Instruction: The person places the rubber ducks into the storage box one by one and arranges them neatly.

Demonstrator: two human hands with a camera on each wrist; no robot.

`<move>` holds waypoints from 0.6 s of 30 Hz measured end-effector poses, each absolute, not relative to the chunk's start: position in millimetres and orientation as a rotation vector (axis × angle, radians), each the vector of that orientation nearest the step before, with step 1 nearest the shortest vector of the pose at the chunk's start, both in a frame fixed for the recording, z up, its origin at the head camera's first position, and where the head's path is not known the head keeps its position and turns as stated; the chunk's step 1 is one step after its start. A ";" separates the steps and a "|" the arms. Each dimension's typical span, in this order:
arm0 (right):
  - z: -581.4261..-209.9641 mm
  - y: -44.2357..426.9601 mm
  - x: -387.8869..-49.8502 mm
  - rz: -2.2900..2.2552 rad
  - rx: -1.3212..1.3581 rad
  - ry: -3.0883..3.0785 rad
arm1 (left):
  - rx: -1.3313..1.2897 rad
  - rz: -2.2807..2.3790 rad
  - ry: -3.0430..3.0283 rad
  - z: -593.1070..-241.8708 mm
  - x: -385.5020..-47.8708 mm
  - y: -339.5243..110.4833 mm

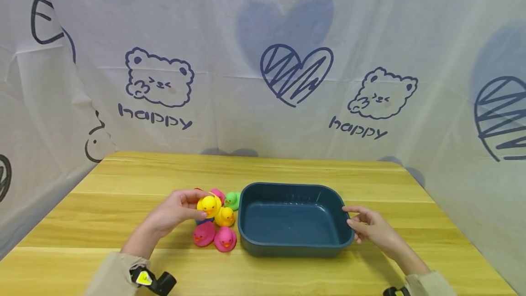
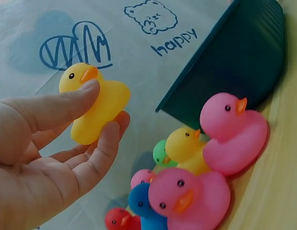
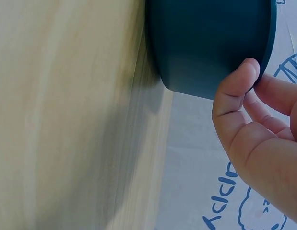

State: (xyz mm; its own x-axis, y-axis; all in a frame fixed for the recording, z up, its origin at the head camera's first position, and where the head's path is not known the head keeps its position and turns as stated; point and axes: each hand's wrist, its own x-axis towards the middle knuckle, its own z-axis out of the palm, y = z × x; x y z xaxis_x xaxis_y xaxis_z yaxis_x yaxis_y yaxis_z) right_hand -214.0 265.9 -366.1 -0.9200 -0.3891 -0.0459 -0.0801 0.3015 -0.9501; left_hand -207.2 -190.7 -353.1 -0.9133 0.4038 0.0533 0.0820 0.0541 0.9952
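Beige sleeves (image 1: 113, 274) flank ducks (image 1: 225, 217) crowded beside the basin (image 1: 293, 245), printed cloth (image 1: 230, 118) behind.

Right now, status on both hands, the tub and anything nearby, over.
Left hand holding yellow duck. Right hand gripping tub at right end. Other ducks grouped left of tub.

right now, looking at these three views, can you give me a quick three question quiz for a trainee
1. Which colour is the duck in the left hand?
a) green
b) yellow
c) pink

2. True or false: the right hand touches the tub at the end farther from the loose ducks.

3. Fill in: in the head view, the two ducks lowest in the picture are both ____.

Key:
1. b
2. True
3. pink
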 end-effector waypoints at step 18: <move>-366.0 266.1 -213.5 -1.660 -0.417 2.305 | 0.501 1.965 2.091 -348.2 -216.3 -159.4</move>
